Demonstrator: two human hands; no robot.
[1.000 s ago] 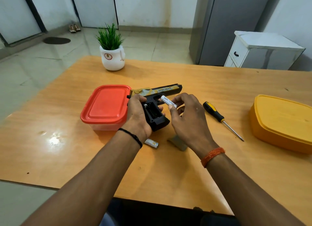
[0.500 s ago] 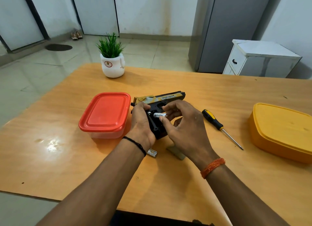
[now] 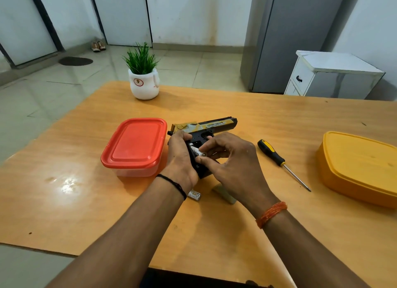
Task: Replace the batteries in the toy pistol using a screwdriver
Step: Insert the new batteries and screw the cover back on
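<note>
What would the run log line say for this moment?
step: battery into pistol grip | left hand: holds toy pistol | right hand: pinches battery | screwdriver: on table

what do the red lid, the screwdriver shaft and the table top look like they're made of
Red lid: looks like moulded plastic, smooth and slightly glossy, with a stepped rim. Screwdriver shaft: thin bare metal, grey and shiny, below a black and yellow, probably plastic, handle. Table top: wood grain with a glossy coat that mirrors light; solid wood or laminate, cannot tell.
</note>
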